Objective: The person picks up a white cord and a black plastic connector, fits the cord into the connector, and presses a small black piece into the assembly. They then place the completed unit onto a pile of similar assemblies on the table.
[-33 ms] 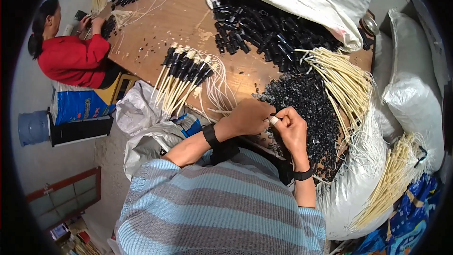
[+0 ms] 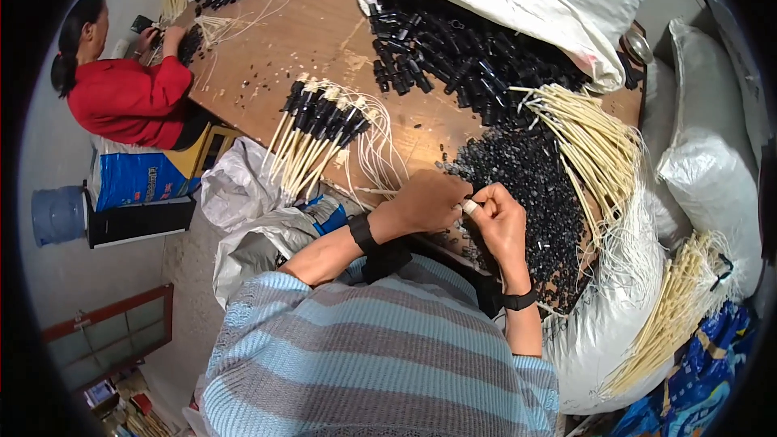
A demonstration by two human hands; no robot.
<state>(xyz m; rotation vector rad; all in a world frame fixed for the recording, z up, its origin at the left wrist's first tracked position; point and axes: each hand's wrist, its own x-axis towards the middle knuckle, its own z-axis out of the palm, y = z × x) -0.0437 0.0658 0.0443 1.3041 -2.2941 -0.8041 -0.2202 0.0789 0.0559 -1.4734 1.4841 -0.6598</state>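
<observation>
My left hand (image 2: pixel 431 201) is closed at the table's near edge, its fingertips meeting those of my right hand (image 2: pixel 500 222). A pale yellow rod (image 2: pixel 376 190) runs out from the left side of my left fist. My right thumb and fingers are pinched together, with a white wrap (image 2: pixel 469 206) around one digit. Whatever lies between the fingertips is too small and covered to make out. Just beyond my right hand spreads a heap of small black pieces (image 2: pixel 526 170). To the left lies a bundle of pale rods with black sleeves (image 2: pixel 324 113), white cords trailing from it.
Black tubular parts (image 2: pixel 445 48) spill from a white sack (image 2: pixel 534 0) at the back. A bundle of pale rods (image 2: pixel 587 133) lies on the right. Full sacks (image 2: pixel 708 129) stand beside the table (image 2: pixel 267 40). A person in red (image 2: pixel 129 101) works at the far left.
The surroundings have shifted very slightly in the picture. My hands keep the same closed pose together, and the person in red has leaned a little.
</observation>
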